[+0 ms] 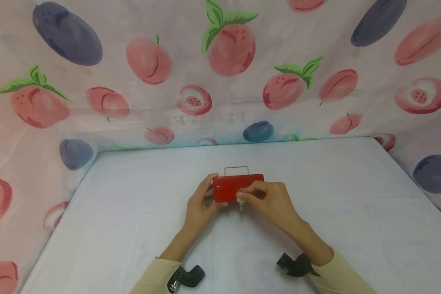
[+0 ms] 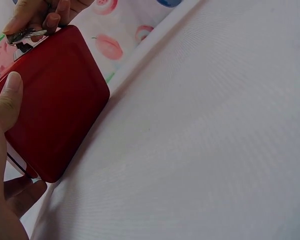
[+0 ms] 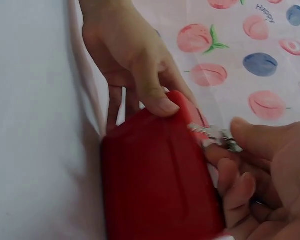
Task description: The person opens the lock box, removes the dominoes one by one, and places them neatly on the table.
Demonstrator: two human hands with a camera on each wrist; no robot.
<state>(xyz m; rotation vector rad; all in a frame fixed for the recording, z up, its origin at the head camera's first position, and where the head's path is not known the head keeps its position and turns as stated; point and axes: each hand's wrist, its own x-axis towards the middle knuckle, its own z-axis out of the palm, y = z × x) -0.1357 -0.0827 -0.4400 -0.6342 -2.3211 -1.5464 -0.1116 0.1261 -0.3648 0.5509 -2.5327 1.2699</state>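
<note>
A red metal cash box (image 1: 225, 193) with a thin wire handle (image 1: 237, 167) is at the middle of the table. My left hand (image 1: 199, 209) grips its left end, the thumb lying along the near lower edge. At the front face, my right hand (image 1: 277, 206) pinches small silver keys (image 1: 241, 205) between thumb and fingers. One key hangs downward in the head view. The right wrist view shows a toothed key (image 3: 202, 131) close to the box's edge. Whether any key sits inside the lock is hidden by the fingers. The lid is down.
A white cloth covers the table (image 1: 132, 228). Behind it and at the sides hangs a fruit-print curtain (image 1: 191, 49). Black wrist straps (image 1: 191, 277) with camera mounts are on both forearms, over beige sleeves.
</note>
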